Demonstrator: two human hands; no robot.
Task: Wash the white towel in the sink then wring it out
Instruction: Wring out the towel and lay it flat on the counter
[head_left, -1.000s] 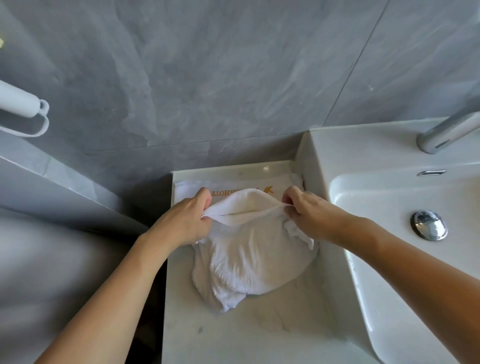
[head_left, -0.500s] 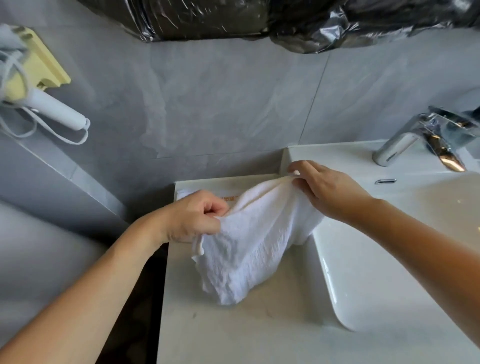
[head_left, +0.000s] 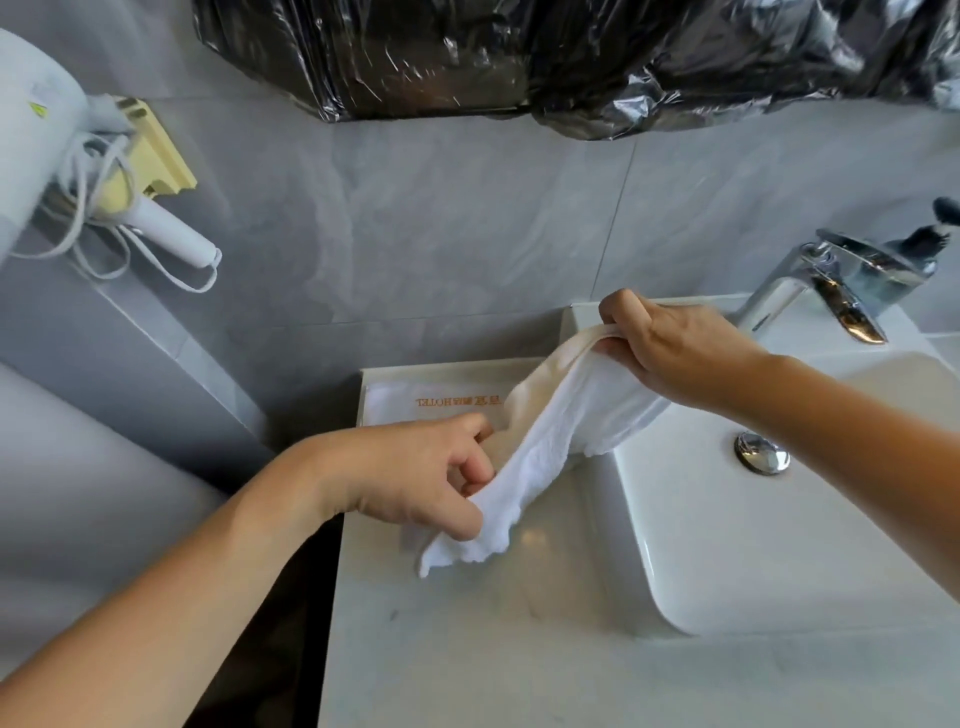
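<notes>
White towel (head_left: 545, 447) — between both hands' fingers (head_left: 467, 519)

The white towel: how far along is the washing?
Early. Done: the white towel is up off the counter, apart from one tail. In hand: the right hand grips its top edge at the sink rim, and the left hand pinches the lower end. Left: no water shows from the faucet, so wetting, washing and wringing remain.

A hotel bathroom: grey wall tiles rise behind a white sink (head_left: 727, 597) with a chrome tap (head_left: 810, 291) at its back edge; left of the sink lies a folded cloth printed HOTEL (head_left: 415, 402), and further left a wall-mounted hairdryer (head_left: 156, 228)
</notes>
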